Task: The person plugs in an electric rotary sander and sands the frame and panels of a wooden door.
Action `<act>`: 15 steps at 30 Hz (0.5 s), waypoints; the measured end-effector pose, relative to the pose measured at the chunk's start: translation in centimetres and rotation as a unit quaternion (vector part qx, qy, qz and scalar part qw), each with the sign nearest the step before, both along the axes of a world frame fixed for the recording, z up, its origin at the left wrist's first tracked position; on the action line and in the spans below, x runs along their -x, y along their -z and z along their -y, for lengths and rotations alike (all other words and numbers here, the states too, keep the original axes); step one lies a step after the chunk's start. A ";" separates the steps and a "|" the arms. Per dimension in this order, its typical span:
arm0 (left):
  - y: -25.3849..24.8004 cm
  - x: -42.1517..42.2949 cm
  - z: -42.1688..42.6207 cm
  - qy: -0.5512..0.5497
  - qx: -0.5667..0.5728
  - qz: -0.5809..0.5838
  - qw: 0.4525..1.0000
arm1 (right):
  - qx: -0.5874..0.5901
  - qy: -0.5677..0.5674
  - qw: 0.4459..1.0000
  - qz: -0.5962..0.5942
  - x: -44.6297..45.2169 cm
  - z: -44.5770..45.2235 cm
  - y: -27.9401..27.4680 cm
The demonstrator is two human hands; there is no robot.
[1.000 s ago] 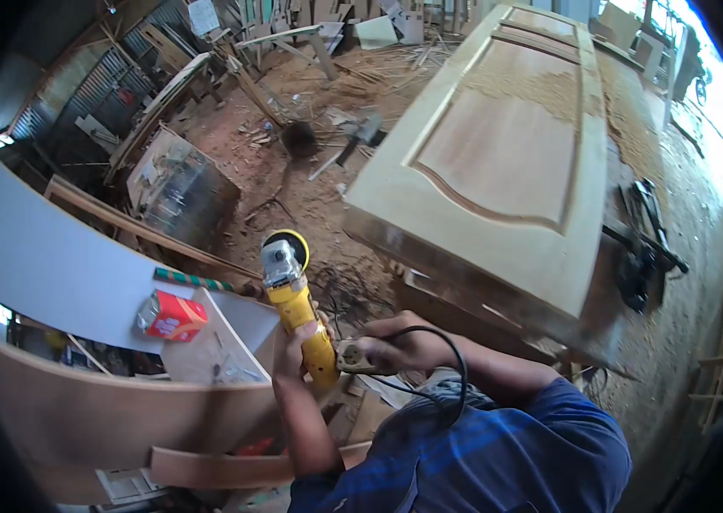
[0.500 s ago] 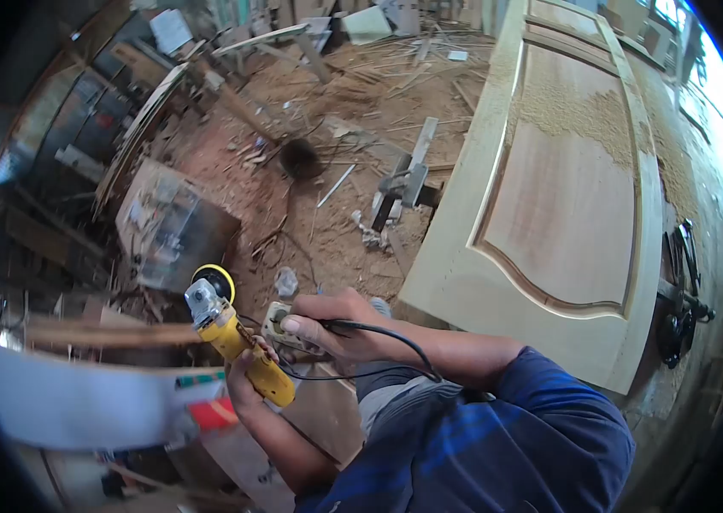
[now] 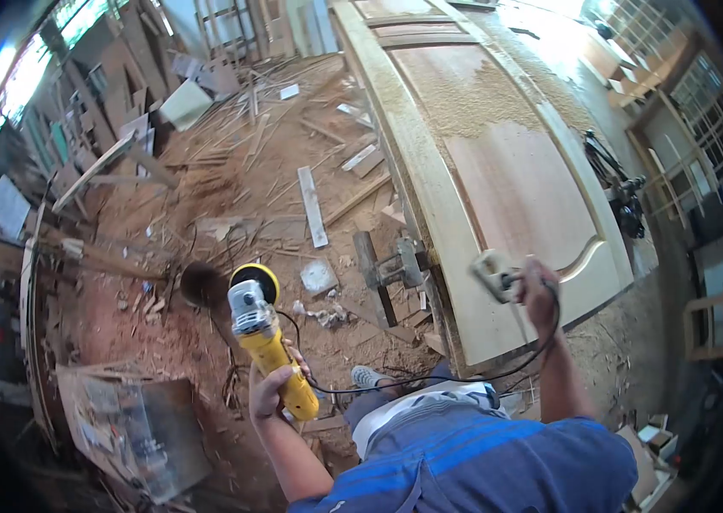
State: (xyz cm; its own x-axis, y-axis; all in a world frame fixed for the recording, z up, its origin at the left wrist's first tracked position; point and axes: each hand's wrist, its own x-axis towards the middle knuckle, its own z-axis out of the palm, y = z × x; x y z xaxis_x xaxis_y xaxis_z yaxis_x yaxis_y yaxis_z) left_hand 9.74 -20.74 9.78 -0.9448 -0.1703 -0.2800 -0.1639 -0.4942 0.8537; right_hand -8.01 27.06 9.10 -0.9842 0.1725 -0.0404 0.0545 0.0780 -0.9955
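Note:
My left hand [image 3: 271,395] is closed around the yellow body of an angle grinder [image 3: 269,352]. The grinder's head points away from me, and a round yellow-rimmed pad [image 3: 269,282] is fitted to it. From its rear end a black cord [image 3: 430,389] loops across in front of my body to my right hand [image 3: 539,295]. My right fingers are shut on a plug, partly hidden by them, which joins a pale socket block [image 3: 491,275]. Both are over the lower end of a wooden panel door [image 3: 498,329]; the socket looks slightly blurred.
Sawdust [image 3: 473,107] covers the door's upper panel. A clamp [image 3: 400,263] sits at its left edge, and dark tools [image 3: 626,201] lie along its right side. Wood offcuts [image 3: 312,205] litter the dirt floor. A dusty box [image 3: 131,427] stands at lower left.
My view has swung to the right. My right hand has moved right with the plug and socket, away from the grinder to above the door. The grinder remains in my left hand.

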 end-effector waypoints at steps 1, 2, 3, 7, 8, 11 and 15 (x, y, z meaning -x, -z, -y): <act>-0.2 1.6 0.9 0.021 -0.007 -0.005 1.000 | -0.034 0.065 0.997 -0.012 0.1 -1.9 -0.2; -0.4 3.0 1.5 0.038 -0.015 -0.008 0.999 | -0.035 0.146 0.989 -0.006 0.2 -2.8 -1.2; -0.7 4.5 2.1 0.065 -0.021 -0.022 0.997 | -0.098 0.205 0.974 -0.014 0.4 -3.8 -1.1; -1.4 9.9 3.0 0.155 -0.054 -0.063 0.984 | -0.267 0.193 0.944 0.008 0.2 -11.9 6.9; -1.6 11.0 2.9 0.173 -0.053 -0.069 0.981 | -0.379 0.175 0.908 -0.014 -0.4 -11.9 8.3; -1.7 14.1 3.0 0.217 -0.036 -0.077 0.973 | -0.444 0.148 0.883 0.048 -2.0 -11.2 10.5; -2.4 17.4 3.8 0.235 -0.051 -0.047 0.970 | -0.403 0.201 0.885 0.121 -3.1 -8.0 11.8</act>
